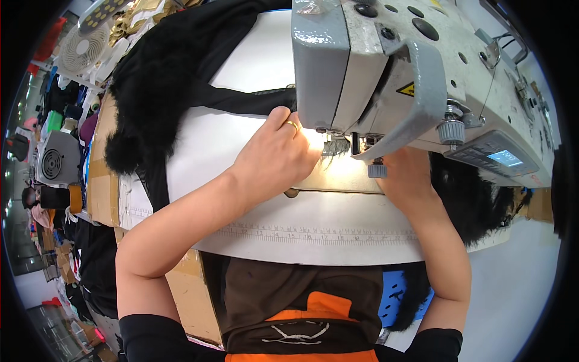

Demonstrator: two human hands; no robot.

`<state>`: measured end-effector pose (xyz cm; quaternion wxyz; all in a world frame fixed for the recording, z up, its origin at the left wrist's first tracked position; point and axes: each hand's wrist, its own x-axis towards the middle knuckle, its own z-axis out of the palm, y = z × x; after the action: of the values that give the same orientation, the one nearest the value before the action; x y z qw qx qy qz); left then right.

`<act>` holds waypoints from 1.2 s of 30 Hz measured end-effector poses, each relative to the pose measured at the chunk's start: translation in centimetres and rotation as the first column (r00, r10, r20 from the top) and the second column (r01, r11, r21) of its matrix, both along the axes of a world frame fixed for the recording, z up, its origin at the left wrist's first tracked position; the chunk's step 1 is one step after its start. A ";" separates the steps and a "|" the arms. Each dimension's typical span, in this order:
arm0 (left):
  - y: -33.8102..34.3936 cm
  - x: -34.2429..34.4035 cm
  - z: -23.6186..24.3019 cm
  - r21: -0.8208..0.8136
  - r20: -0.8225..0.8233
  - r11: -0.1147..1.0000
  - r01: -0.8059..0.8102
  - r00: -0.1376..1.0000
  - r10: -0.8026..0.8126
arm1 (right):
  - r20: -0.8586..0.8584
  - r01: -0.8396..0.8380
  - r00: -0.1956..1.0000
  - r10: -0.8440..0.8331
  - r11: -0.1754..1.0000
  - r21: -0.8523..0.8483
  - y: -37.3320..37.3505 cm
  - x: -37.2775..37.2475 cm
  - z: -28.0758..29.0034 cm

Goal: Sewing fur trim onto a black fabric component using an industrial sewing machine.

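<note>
Left hand [278,151] curls at the black fabric [241,101], which stretches leftward from its knuckles; pinching it? Can't tell! Right hand [405,175], half hidden behind the sewing machine [324,72]: grip unreadable.

Person's in a blk short-sleeved top: L sleeve [154,338] and R sleeve [435,346] both look plain, ending above the elbows, forearms uncovered. L hand [277,151] has a thin gold-col. ring [292,125] on one finger; R hand [405,178] partly hidden, so can't tell re: rings. Front's covered by a dk brown apron [271,286] w/ an org. patch [330,303] approx. mid-front, plus an org. strip [289,315] next to it. Nearer the chest, a white curvy-line motif [298,333] on dk cloth, then another org. band [301,357].
</note>
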<state>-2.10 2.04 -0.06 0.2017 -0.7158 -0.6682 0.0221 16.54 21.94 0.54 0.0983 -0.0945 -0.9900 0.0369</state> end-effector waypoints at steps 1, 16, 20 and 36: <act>0.0 0.0 0.0 0.012 0.006 1.000 0.003 1.000 -0.003 | -0.032 -0.030 0.999 0.030 1.000 0.000 0.2 0.0 -0.1; -2.2 2.9 1.9 0.090 0.081 0.992 0.094 0.992 -0.101 | -0.083 -0.300 0.953 0.293 0.949 -0.096 0.2 0.3 0.8; -2.3 2.9 2.7 0.095 0.191 0.986 0.136 0.970 -0.152 | -0.155 -0.376 0.926 0.344 0.866 -0.329 -1.5 0.7 0.6; -0.8 -3.2 4.8 -0.049 0.095 0.938 0.343 0.936 -0.338 | -0.122 -0.307 0.950 0.287 0.930 -0.204 -1.7 0.7 1.4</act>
<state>-5.30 1.23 4.77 0.1507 -0.8271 -0.5410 -0.0220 17.27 20.21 1.92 0.1251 0.0478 -0.9771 0.1652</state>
